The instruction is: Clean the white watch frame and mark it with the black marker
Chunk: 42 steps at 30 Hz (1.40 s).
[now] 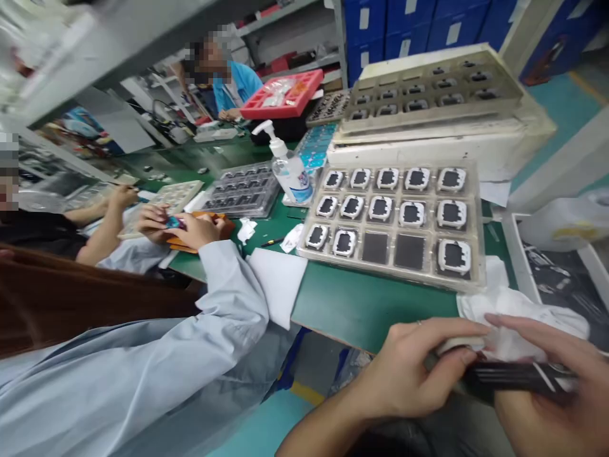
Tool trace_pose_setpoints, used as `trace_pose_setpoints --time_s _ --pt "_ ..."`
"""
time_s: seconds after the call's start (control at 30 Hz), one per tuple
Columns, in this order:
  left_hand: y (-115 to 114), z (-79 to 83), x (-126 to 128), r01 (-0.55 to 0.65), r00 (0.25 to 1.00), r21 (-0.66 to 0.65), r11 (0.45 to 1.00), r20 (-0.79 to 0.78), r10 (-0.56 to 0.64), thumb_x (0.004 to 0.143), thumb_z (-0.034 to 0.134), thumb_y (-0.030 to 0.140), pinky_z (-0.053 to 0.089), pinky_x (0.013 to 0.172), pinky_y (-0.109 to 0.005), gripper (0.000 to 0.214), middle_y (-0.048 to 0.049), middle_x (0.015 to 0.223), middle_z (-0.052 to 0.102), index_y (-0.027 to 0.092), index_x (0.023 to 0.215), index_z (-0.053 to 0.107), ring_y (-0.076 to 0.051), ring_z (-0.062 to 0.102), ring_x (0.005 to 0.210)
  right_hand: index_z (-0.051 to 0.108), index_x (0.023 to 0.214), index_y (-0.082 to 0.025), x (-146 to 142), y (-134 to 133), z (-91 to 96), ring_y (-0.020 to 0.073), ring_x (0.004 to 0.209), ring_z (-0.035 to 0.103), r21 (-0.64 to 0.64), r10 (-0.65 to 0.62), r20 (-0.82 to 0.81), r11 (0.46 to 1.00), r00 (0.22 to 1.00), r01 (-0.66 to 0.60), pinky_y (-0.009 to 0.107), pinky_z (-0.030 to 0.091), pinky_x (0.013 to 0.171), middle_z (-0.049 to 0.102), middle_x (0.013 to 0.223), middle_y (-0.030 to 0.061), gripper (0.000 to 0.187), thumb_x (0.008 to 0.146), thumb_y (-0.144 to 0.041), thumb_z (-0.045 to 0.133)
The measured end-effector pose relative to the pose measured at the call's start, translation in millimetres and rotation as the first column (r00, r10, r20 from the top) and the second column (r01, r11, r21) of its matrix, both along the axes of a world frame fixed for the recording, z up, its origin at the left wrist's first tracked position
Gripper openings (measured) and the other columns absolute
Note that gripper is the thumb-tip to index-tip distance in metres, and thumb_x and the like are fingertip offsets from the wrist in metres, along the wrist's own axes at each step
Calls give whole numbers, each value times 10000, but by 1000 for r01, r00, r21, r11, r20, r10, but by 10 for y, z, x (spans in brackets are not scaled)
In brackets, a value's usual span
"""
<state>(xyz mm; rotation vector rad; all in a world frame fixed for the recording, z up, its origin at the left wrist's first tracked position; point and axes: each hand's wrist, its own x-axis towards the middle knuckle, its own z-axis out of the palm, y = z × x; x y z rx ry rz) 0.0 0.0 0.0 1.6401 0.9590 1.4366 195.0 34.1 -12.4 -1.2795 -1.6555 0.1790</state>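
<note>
At the lower right, my left hand [413, 368] pinches a small white part [459, 344], mostly covered by thumb and forefinger; it resembles the white frames in the tray. My right hand [552, 381], partly blurred, is closed on a thin white wipe [511, 343] against that part. A dark, block-like object [518, 379] lies between and below the hands; what it is I cannot make out. Ahead of my hands, a clear plastic tray [375, 270] holds rows of white frames [380, 207], with two pockets showing only dark lining.
White cloth [495, 295] lies behind my hands, beside a grey bin [528, 266] of parts. A pump bottle [290, 174] stands behind the tray, near a tilted tray [428, 95] of frames. A co-worker's grey sleeve [228, 298] reaches across at left.
</note>
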Motion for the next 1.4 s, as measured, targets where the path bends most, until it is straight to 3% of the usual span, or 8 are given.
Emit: trace_pose_setpoints --time_s 0.17,0.33,0.5,0.8,1.03,1.2,1.33,1.4 --pt "-51 -38 -7 -72 996 67 995 54 69 1139 703 161 702 1082 -313 352 -89 1332 885 230 1483 735 -225 877 1197 816 1153 -269 -158 -19 140 279 968 851 130 163 -64 979 985 -154 433 694 868 877 1096 56 302 886 -131 852" --pt "-81 -52 -27 -20 999 56 998 38 18 1113 703 74 691 1047 -293 442 -87 1318 880 252 1518 712 -214 873 1165 769 1247 -246 -237 -29 116 300 973 857 290 154 -220 953 963 -86 460 740 834 856 1094 62 496 821 -17 876" --pt "-84 -45 -51 68 997 30 997 41 -69 1087 703 13 674 1061 -276 502 -84 1326 878 259 1524 709 -197 869 1158 759 1290 -278 -279 -83 150 307 1010 861 235 172 -315 967 934 -99 520 747 911 853 1135 56 426 930 -60 824" --pt "-66 -51 -58 111 990 169 979 64 -124 1063 734 28 708 963 -257 488 -94 1247 892 218 1512 723 -201 882 1075 720 1258 -261 -282 -93 202 288 1046 856 164 188 -313 976 931 -142 485 745 893 853 1205 64 451 888 -99 920" --pt "-59 -7 -92 271 953 20 962 131 -271 1070 739 20 702 958 -211 480 -87 1250 897 224 1504 742 -176 895 1029 645 1219 -273 -279 -105 214 234 837 813 128 236 -485 972 842 -199 406 693 734 820 1153 45 508 848 -164 974" --pt "-70 -15 -111 354 910 -62 933 254 -328 1086 737 33 728 958 -252 438 -92 1268 890 233 1475 757 -194 898 1042 601 1167 -274 -260 -115 216 194 748 704 97 204 -523 979 828 -180 332 567 645 707 913 -10 321 966 -201 841" --pt "-49 17 -70 280 894 -181 943 406 -187 1130 720 124 758 924 -323 340 -90 1173 892 235 1451 727 -218 893 1031 495 1128 -317 -272 -87 232 142 541 542 98 285 -632 952 720 -290 253 439 511 595 729 -97 337 1032 -100 735" --pt "-13 46 -42 197 913 -263 945 400 -79 1139 737 190 755 927 -331 293 -98 1149 887 216 1430 712 -223 892 1031 483 1112 -317 -264 -71 235 143 525 539 115 318 -626 941 712 -319 257 456 515 597 715 -99 346 1037 -104 745"
